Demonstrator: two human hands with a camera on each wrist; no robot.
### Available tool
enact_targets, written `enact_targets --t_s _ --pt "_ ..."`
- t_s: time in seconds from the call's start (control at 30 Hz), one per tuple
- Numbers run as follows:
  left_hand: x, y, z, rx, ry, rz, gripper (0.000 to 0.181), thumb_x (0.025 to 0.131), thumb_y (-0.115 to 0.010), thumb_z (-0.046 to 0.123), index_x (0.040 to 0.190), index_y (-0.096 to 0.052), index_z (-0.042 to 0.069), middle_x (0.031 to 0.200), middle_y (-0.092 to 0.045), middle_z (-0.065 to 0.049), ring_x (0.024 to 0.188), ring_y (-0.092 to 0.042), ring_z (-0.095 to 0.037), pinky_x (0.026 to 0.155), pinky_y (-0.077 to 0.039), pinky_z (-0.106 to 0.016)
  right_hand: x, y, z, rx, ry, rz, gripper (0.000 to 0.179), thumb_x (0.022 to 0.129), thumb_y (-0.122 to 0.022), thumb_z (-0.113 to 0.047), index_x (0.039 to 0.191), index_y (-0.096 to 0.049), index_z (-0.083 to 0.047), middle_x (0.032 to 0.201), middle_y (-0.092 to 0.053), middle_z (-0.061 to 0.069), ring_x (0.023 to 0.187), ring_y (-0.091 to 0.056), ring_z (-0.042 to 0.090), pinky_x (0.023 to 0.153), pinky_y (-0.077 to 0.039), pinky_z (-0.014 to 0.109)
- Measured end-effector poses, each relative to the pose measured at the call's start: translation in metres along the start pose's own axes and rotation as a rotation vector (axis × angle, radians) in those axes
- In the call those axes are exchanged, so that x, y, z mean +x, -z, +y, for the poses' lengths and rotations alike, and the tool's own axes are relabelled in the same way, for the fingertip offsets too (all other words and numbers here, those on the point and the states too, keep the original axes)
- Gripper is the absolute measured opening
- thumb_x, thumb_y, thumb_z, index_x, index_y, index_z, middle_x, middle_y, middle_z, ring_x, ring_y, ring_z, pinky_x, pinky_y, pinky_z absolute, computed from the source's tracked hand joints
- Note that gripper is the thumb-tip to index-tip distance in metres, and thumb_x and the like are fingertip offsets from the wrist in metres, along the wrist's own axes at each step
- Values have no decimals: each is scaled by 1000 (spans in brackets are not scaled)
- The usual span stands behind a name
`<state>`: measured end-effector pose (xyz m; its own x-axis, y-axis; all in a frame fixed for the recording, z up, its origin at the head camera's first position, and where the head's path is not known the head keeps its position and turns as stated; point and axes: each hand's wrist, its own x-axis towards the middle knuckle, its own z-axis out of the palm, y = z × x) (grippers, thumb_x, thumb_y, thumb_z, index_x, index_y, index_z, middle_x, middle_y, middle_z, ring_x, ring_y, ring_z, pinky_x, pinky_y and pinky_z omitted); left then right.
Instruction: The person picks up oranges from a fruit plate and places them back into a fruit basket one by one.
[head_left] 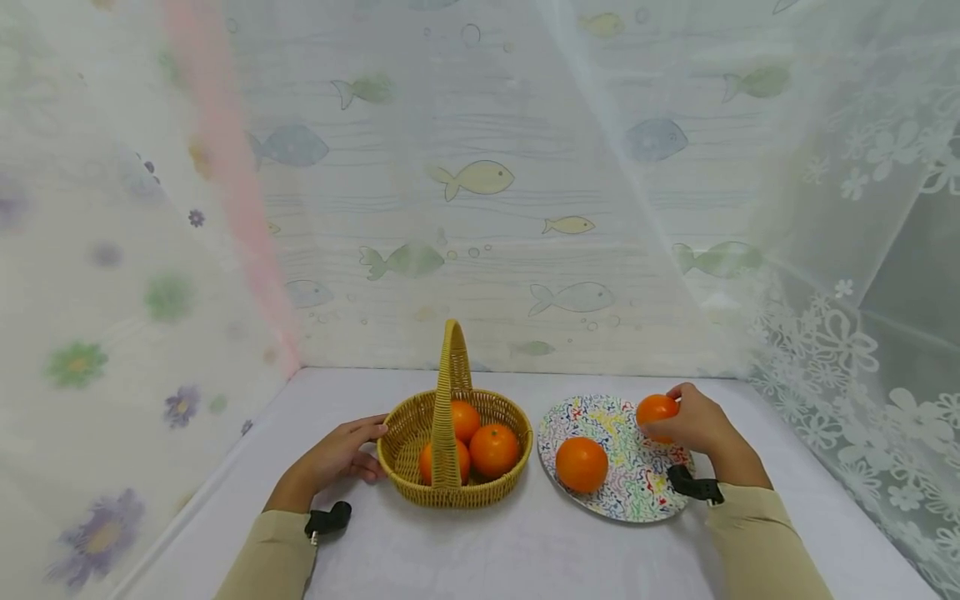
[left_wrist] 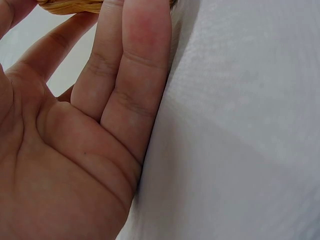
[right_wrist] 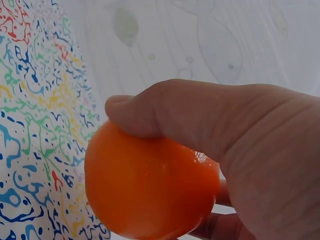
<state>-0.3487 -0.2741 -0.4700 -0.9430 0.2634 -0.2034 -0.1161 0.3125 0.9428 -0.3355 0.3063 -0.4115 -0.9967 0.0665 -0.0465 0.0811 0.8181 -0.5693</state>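
My left hand [head_left: 341,454] touches the left rim of a yellow wicker basket [head_left: 480,497] with its fingertips. In the left wrist view its fingers [left_wrist: 142,75] reach out nearly straight to the basket's edge [left_wrist: 70,6]. Three oranges [head_left: 495,451] lie inside the basket, one partly behind the tall handle. My right hand [head_left: 701,423] grips another orange [right_wrist: 150,185] between thumb and fingers, over the far right part of a round plate [head_left: 618,500] with a multicoloured squiggle pattern. Whether this orange touches the plate, I cannot tell. One more orange [head_left: 582,465] rests on the plate's near left part.
A white cloth covers the table [head_left: 465,558]. Behind it hangs a pale curtain [head_left: 480,250] printed with fish. Flowered sheer curtains stand on the left [head_left: 112,375] and right [head_left: 847,400]. The plate lies just right of the basket.
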Motion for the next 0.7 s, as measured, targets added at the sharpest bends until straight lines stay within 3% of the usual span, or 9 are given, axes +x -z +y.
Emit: enact_targets --t_s 0.3,0.5,0.7 --pt "0 0 -1 -7 -10 -3 73 101 -58 55 160 -41 16 146 -56 -18 82 -75 -29 76 -64 -39 -2 0 -3 9 27 33 96 81 -84 -52 145 -40 4 130 -57 34 104 -62 42 83 -60 51" --pt "-1 1 -1 -6 -20 -16 72 102 -57 54 161 -39 15 145 -56 -18 83 -74 -28 76 -63 -39 -2 0 -6 -2 63 50 82 78 -86 -51 137 -53 -3 122 -64 25 99 -63 35 78 -60 47" --pt "-2 1 -1 2 -25 -20 74 102 -57 54 161 -38 14 142 -58 -17 84 -74 -28 76 -63 -38 -5 2 -10 7 49 33 85 79 -86 -50 138 -48 -1 124 -62 27 100 -63 37 79 -60 47"
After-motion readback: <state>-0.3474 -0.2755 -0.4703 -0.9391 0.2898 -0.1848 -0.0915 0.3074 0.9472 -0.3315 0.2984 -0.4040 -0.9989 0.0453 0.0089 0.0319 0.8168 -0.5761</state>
